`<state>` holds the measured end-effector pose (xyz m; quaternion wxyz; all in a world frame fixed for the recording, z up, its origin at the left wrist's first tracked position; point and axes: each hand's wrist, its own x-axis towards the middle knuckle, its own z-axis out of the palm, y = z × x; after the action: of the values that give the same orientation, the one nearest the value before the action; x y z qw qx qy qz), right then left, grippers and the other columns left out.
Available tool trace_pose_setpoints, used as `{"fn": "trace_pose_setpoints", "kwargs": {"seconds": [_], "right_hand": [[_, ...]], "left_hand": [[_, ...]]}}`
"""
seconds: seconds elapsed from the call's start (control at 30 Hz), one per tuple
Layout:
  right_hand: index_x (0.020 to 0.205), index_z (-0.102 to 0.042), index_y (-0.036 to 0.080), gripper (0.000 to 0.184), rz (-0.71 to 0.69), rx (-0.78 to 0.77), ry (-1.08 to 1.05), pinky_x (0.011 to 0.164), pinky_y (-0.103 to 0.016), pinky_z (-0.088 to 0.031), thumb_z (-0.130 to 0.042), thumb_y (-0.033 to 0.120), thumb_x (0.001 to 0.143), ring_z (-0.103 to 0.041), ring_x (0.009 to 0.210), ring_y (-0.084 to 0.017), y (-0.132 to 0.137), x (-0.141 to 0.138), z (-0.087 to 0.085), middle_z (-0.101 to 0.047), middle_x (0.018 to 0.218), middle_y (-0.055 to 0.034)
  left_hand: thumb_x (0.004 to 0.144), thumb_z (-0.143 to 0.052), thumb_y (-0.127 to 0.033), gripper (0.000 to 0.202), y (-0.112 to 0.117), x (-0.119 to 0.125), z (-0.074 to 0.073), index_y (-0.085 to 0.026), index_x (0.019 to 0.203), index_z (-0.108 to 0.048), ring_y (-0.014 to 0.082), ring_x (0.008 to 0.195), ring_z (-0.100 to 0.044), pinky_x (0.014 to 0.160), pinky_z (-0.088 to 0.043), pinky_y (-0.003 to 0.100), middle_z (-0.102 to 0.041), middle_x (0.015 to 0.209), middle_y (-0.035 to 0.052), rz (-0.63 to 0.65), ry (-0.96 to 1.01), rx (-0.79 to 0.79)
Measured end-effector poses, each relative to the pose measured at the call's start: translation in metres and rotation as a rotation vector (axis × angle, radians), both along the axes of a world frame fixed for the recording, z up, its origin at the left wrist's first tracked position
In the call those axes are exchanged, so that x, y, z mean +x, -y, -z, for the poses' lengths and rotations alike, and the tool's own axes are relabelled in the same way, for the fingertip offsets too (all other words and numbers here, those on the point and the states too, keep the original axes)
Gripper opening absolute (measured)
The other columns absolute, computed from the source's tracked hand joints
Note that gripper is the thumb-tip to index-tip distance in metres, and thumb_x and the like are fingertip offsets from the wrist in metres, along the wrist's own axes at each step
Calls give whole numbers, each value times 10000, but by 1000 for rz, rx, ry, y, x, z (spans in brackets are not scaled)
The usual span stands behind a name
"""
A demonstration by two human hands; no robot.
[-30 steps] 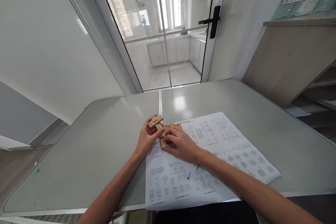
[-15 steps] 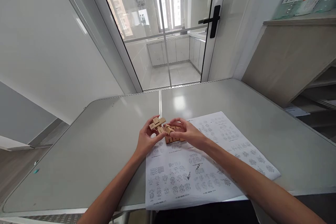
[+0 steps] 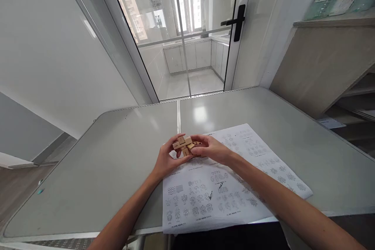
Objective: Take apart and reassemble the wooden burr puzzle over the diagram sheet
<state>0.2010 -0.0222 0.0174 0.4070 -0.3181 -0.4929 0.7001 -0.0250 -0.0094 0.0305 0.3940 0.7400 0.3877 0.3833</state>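
Note:
Both my hands hold a cluster of small wooden puzzle pieces point(image 3: 184, 145) just above the grey table point(image 3: 102, 172). My left hand point(image 3: 167, 159) grips the cluster from the left and below, fingers curled round it. From the right, my right hand point(image 3: 211, 150) pinches the same cluster with thumb and fingers closed on it. Under the hands lies a white printed sheet point(image 3: 228, 179) covered with small diagrams. The pieces are fitted together; how they interlock is too small to make out.
The sheet overhangs the table's near edge. A seam point(image 3: 178, 115) runs down the table's middle. Behind the table stands a glass door with a black handle point(image 3: 238, 21). A shelf unit point(image 3: 331, 66) stands to the right, close to the table's far right corner.
The right hand lifted pieces off the sheet and brought them to the piece held in the left hand. Both hands now hold them joined as one cluster above the paper.

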Motion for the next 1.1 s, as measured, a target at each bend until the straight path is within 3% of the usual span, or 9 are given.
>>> {"fn": "trace_pose_setpoints", "kwargs": {"seconds": [0.13, 0.37, 0.67, 0.87, 1.1], "right_hand": [[1305, -674, 237, 620, 27, -22, 16, 1069, -507, -562, -915, 342, 743, -728, 1185, -296, -2, 1, 5, -778, 1231, -103], [1294, -734, 263, 495, -51, 43, 40, 1067, -475, -556, -837, 399, 829, -721, 1189, -275, -1, 3, -1, -784, 1229, -79], [1251, -743, 258, 483, 55, 14, 102, 953, -454, -626, -890, 407, 816, -752, 1113, -279, -1, 2, -1, -804, 1167, -93], [1350, -707, 255, 602, 21, 0, 126, 1083, -489, -556, -902, 420, 804, -719, 1218, -299, 0, 6, -5, -783, 1262, -91], [1302, -750, 277, 510, -21, 22, 89, 1064, -469, -567, -866, 458, 840, -727, 1186, -289, 1, 6, -9, -799, 1213, -76]], "left_hand": [[771, -905, -386, 675, 1, 1, 1, -274, 1380, -635, 120, 673, -499, 649, -502, 248, -644, 905, 0, 18, -23, 30], [783, -894, -394, 682, 1, 0, 2, -271, 1398, -623, 119, 670, -499, 661, -507, 252, -636, 899, -4, 14, -42, 47], [823, -856, -403, 663, -2, 1, 4, -260, 1418, -603, 115, 637, -486, 638, -497, 246, -603, 830, -21, -2, -97, 85], [825, -853, -394, 654, -3, 1, 8, -252, 1410, -597, 105, 645, -496, 647, -506, 237, -622, 849, -29, 8, -112, 139], [835, -849, -423, 665, -1, 3, 5, -228, 1414, -586, 97, 620, -476, 649, -522, 239, -591, 789, -48, -1, -120, 144]]}}
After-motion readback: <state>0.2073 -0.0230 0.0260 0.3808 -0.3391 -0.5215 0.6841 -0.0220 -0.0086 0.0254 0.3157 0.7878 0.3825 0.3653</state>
